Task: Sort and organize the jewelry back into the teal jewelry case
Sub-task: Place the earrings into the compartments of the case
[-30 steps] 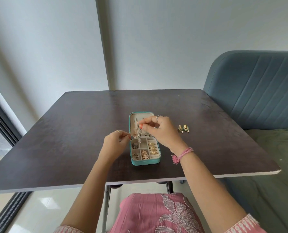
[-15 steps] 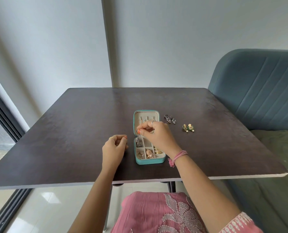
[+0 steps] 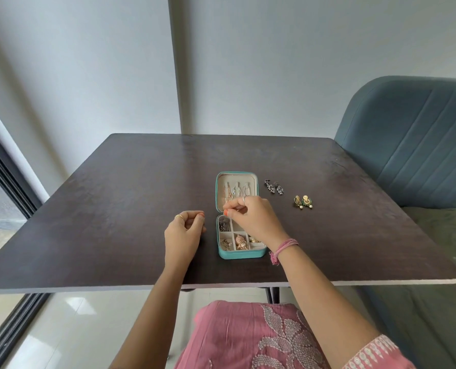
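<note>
Teal jewelry case (image 3: 238, 253) open mid-bench (image 3: 115, 209) | left hand (image 3: 185, 231) backed off, loosely curled, empty | right hand (image 3: 250, 217) now pinching something tiny above the compartments, can't tell what | two earring pairs (image 3: 288, 194) left out

Jewelry case (image 3: 240, 253) lying open mid table (image 3: 115, 209), two earring pairs (image 3: 274, 186) (image 3: 303, 201) sitting to its right, left hand (image 3: 183, 235) resting left of it, right hand (image 3: 250, 217) hovering over it.

Pink embroidered garment (image 3: 261, 339), pink thread bracelet (image 3: 284, 249), gold ring (image 3: 178, 216), silver ring (image 3: 243, 199), orange-painted nails
</note>
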Action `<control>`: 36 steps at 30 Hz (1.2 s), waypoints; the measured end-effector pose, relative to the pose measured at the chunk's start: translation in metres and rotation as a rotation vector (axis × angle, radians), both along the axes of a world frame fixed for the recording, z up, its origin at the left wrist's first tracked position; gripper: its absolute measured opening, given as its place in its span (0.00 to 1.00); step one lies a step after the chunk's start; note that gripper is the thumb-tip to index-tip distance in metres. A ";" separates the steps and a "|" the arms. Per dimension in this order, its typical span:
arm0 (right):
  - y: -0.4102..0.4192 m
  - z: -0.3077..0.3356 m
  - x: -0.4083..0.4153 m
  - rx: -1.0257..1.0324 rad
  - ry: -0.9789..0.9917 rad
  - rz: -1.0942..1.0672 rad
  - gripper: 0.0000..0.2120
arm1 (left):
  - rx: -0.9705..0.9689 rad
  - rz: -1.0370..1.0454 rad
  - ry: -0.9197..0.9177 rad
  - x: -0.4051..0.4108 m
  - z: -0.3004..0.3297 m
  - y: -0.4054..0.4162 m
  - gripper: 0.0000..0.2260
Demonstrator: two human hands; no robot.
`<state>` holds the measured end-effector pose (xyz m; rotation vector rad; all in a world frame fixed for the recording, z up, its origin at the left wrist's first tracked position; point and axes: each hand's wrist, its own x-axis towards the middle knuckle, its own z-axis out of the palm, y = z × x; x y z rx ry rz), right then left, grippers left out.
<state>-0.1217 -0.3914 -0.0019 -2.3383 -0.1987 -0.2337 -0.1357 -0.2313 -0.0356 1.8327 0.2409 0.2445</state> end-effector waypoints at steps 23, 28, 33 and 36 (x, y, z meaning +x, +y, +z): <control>-0.112 0.006 -0.002 0.302 -0.098 -0.263 0.04 | -0.213 -0.173 -0.177 -0.002 0.056 -0.076 0.04; -0.149 -0.005 0.011 0.413 -0.069 -0.369 0.09 | -0.196 -0.304 -0.138 0.010 0.060 -0.121 0.05; -0.175 -0.020 0.027 0.415 -0.022 -0.453 0.10 | -0.137 -0.364 -0.044 0.035 0.048 -0.160 0.05; -0.176 -0.024 0.037 0.418 0.002 -0.455 0.08 | -0.042 -0.361 0.023 0.050 0.039 -0.178 0.05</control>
